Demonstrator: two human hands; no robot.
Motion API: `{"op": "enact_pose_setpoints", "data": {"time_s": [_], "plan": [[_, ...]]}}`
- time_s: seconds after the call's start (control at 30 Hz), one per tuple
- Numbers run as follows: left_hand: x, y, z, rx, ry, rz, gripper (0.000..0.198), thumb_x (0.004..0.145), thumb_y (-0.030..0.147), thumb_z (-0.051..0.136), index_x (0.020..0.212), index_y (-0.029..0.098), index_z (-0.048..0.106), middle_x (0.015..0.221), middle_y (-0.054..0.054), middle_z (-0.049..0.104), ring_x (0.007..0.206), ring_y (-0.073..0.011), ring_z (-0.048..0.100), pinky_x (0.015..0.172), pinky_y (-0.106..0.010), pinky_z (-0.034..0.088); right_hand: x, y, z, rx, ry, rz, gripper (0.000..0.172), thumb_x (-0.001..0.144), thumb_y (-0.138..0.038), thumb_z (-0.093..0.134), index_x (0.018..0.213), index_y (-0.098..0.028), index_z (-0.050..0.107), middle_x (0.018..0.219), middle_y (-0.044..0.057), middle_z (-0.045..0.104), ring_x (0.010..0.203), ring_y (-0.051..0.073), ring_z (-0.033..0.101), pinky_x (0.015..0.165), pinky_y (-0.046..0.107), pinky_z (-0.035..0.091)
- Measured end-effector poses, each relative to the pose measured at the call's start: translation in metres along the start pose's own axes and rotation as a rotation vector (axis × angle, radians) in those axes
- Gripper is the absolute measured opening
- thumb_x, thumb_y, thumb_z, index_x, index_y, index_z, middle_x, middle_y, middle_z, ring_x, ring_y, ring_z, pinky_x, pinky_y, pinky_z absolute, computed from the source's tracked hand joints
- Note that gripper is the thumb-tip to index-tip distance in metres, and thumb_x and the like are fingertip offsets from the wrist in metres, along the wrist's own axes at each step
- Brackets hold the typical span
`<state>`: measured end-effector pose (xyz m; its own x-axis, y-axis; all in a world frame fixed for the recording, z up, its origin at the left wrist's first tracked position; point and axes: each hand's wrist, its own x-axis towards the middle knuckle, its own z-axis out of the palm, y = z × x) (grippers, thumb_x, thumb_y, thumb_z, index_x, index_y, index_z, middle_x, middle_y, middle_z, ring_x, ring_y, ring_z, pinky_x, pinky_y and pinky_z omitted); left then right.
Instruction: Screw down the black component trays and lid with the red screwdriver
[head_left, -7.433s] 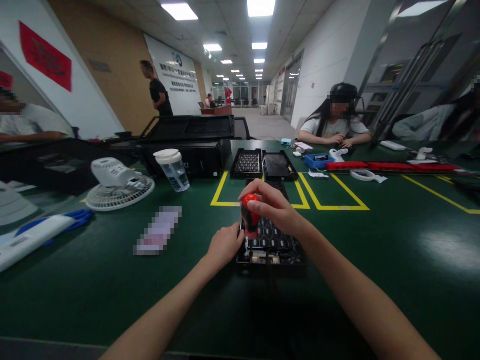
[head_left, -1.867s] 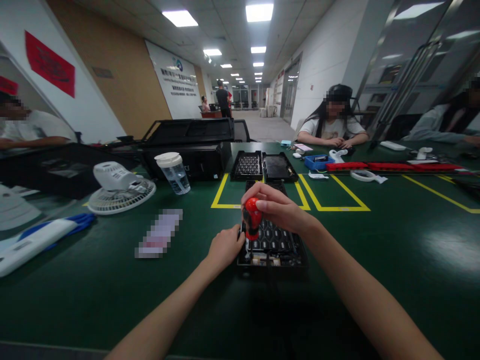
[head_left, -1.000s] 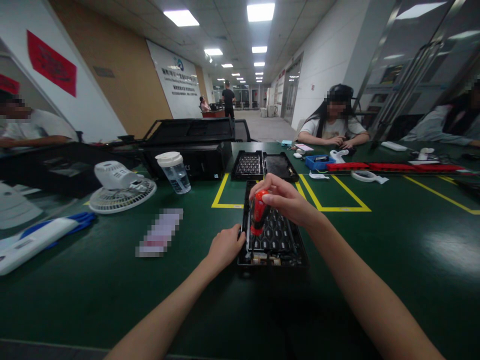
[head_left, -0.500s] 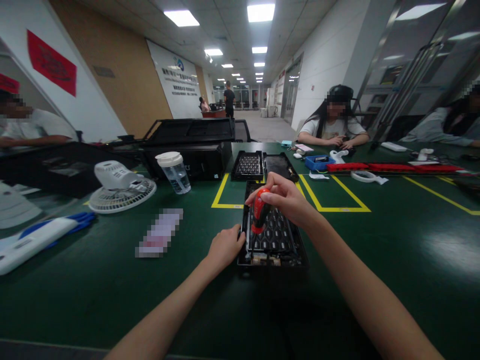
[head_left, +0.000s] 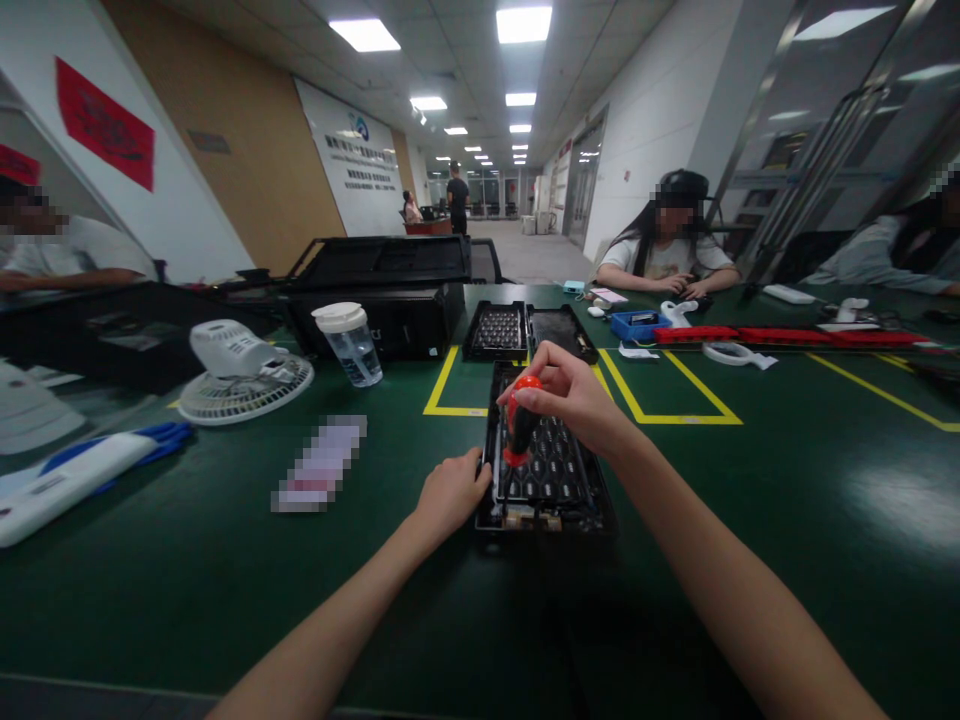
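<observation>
A black tray-like case [head_left: 551, 470] with a patterned grid inside lies on the green table in front of me. My right hand [head_left: 574, 395] has its fingers wrapped round a red and black screwdriver [head_left: 522, 425], held upright over the left part of the case. The screwdriver's shaft points down toward the near left corner; its tip is too dark to make out. At the case's left edge, my left hand [head_left: 453, 492] grips the rim between thumb and fingers.
Behind the case stand a similar gridded case [head_left: 496, 331] and a black tray [head_left: 562, 333]. Leftward are a lidded cup [head_left: 349, 345], a white fan [head_left: 245, 385] and a blurred-out flat item [head_left: 322, 465]. A blue box [head_left: 639, 325] lies back right; people sit around the table.
Both hands keep nearly the same places. The right hand and screwdriver have shifted very slightly; the screwdriver's handle looks turned a little.
</observation>
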<state>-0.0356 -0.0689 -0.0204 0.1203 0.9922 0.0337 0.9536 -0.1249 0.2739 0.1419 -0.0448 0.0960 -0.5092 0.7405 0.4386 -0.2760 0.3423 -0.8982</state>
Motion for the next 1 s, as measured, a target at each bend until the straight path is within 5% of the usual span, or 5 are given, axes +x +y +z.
{"op": "enact_pose_setpoints", "data": {"time_s": [0.53,1.0], "plan": [[-0.004,0.012,-0.014,-0.006,-0.077,-0.089,0.031,0.089,0.036,0.034,0.106,0.021,0.055,0.097,-0.009,0.066,0.09,-0.0221,0.062,0.076,-0.029,0.043,-0.002,-0.001,0.003,-0.078,-0.018,0.012,0.028,0.069,-0.025,0.068,0.089,-0.017,0.05,0.074,0.0,0.06,0.066,0.011,0.061,0.063,0.025,0.049],[-0.001,0.004,-0.006,0.002,-0.042,-0.037,0.032,0.089,0.038,0.034,0.106,0.022,0.055,0.094,-0.008,0.067,0.087,-0.023,0.063,0.072,-0.03,0.044,-0.002,0.0,0.006,-0.188,0.019,-0.008,0.022,0.071,-0.029,0.066,0.086,-0.015,0.057,0.068,-0.002,0.054,0.058,0.008,0.051,0.056,0.02,0.043]]}}
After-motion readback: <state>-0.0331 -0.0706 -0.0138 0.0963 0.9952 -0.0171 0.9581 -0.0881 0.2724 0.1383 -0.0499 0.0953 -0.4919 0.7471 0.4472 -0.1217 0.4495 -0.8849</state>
